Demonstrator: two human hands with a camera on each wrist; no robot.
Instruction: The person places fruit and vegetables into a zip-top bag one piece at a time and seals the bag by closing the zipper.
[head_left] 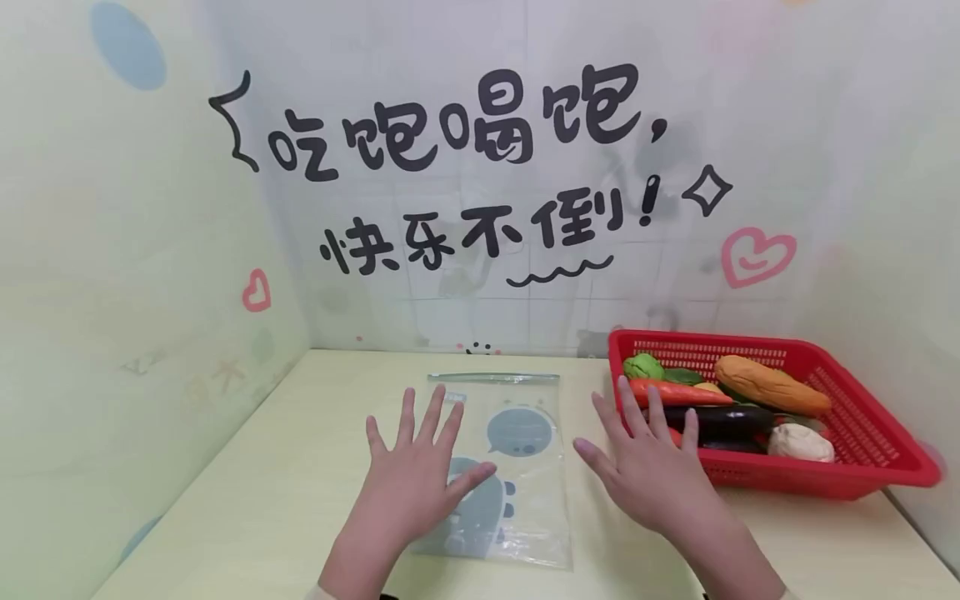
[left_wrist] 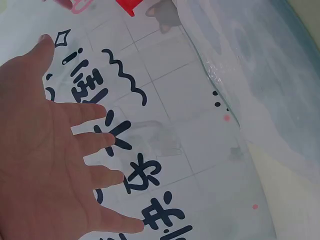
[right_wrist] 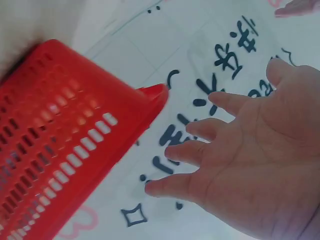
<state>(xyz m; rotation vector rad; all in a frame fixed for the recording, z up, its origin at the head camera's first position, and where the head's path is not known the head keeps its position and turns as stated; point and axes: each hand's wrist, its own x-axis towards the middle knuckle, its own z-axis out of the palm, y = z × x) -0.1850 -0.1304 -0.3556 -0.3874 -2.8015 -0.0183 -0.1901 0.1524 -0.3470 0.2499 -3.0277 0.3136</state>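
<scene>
Both hands are held out with fingers spread, and neither holds anything. In the head view my left hand is over the left part of a clear zip bag with blue-grey printing, which lies flat on the table. My right hand is between the bag and a red plastic basket, its fingers overlapping the basket's left side in view. The left wrist view shows the left palm and part of the bag. In the right wrist view the right palm is apart from the basket wall.
The basket holds vegetable-like items: an orange-brown long one, a dark eggplant, a red carrot-like one, a green one and a whitish one. The pale table meets a printed wall behind.
</scene>
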